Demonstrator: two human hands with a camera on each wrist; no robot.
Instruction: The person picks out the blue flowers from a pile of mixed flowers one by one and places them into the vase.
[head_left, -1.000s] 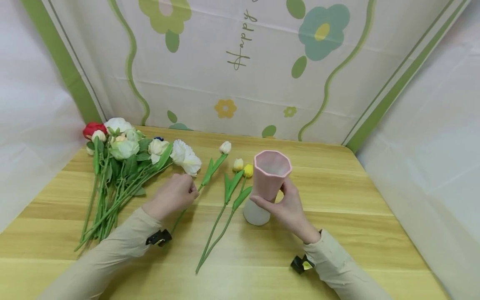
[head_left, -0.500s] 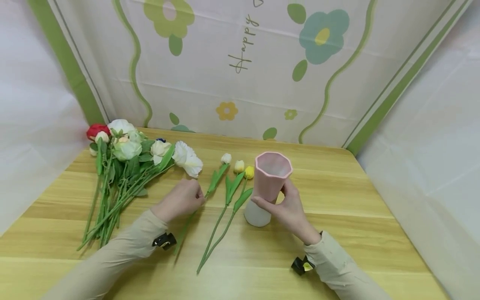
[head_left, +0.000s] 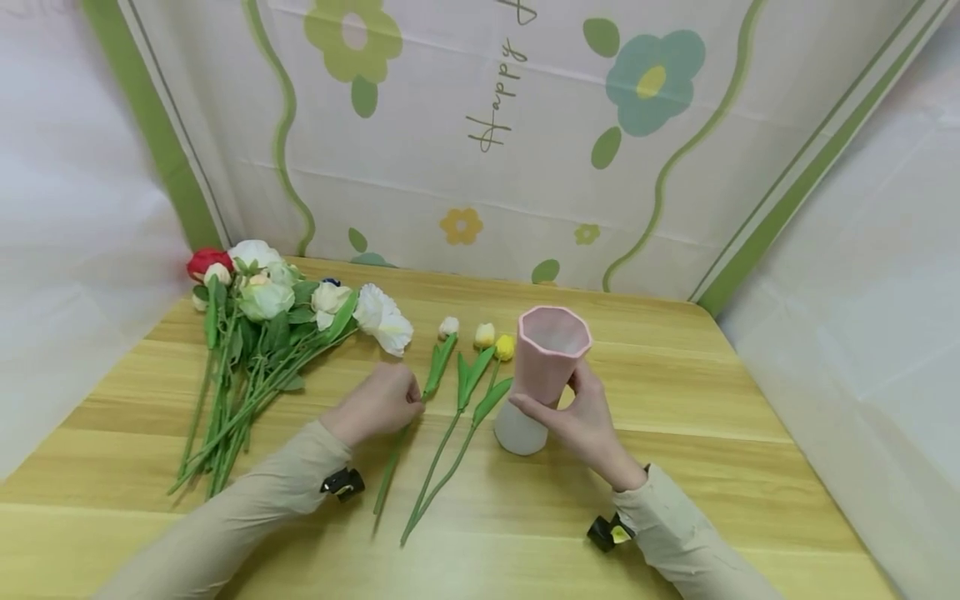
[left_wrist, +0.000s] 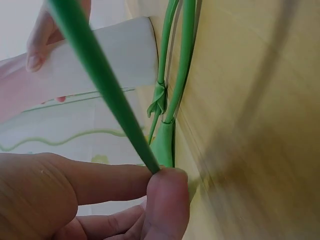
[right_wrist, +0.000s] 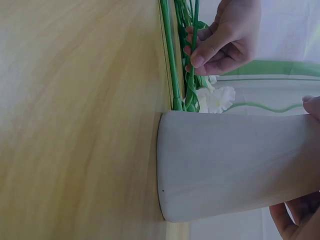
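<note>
1. Standing on the yellow wood-grain table point(head_left: 660, 400), the tall smooth vase point(head_left: 538, 375) is fading from a pink, many-sided rim to a rounded white base. Both wrist views are cutting off its rim; its inner bottom is hiding from the head view.
2. Left of it, the white-budded artificial tulip point(head_left: 437, 367) is showing green leaves and a slender green stem. One cream tulip point(head_left: 465, 379) and one yellow tulip point(head_left: 505, 347) are lying between.
3. The right hand point(head_left: 588, 421) is gripping the vase around its middle, thumb in front; its fingers are largely disappearing behind.
4. The left hand point(head_left: 378, 404) is pinching the white-budded stem between thumb and forefinger. In the left wrist view, that stem is running off the top edge and vanishing behind the thumb.
5. One dark speck point(right_wrist: 163, 190) is marking the vase near its base.
</note>
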